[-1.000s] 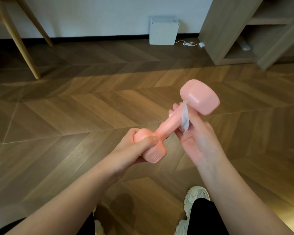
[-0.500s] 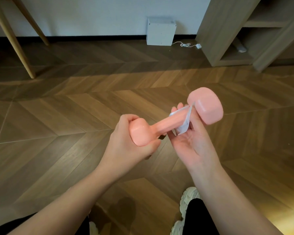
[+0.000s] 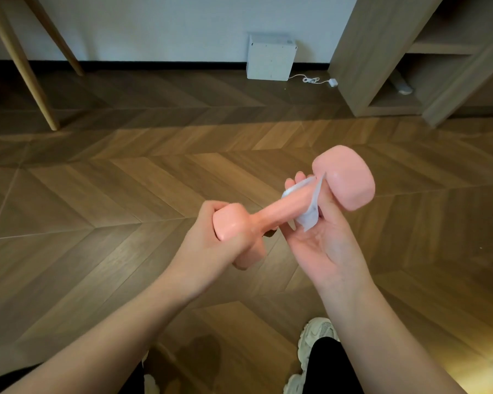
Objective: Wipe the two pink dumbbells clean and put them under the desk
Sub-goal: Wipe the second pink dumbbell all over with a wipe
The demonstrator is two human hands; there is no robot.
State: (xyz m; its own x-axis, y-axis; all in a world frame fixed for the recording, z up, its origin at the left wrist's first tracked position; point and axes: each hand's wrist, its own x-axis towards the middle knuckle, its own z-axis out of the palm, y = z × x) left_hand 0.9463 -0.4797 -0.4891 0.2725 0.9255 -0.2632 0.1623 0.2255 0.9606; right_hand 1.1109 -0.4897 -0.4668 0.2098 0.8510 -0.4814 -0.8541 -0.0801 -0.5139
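The left hand point(image 3: 221, 244) grips the near head of the pink dumbbell point(image 3: 282, 209), held above the floor point(image 3: 97, 200). Its long axis runs away and rightward. Farther along, the right hand point(image 3: 325, 243) curls a white wipe point(image 3: 309, 216) round the handle, seemingly just short of the far head.

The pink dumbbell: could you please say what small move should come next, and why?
Probably slide the white wipe along the handle toward the left hand: the right hand holds it round the pink dumbbell beside its far head; the remaining handle is uncovered.
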